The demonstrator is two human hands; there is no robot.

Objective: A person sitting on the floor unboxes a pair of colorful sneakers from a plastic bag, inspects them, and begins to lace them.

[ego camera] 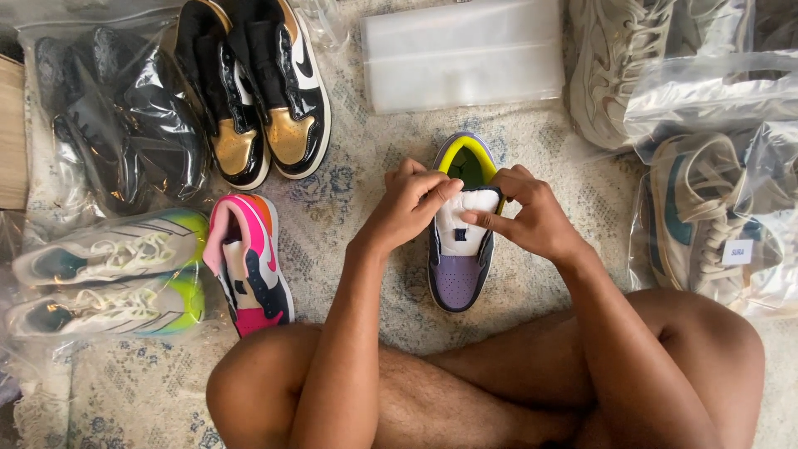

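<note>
I see the purple sneaker (460, 241) lying toe toward me on the rug (366, 166), left grip (413, 199) and right grip (524, 212) both pinched on its white stuffing (465, 218).

Your left hand (411, 204) and right hand (532, 218) meet in front of your crossed legs, fingers curled inward in a pinching grip, forearms angled together.

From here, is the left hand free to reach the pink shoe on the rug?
Probably yes. The pink shoe lies unbagged just left of the left hand, with bare rug between. But that hand is now on the purple shoe and must let go first.
</note>
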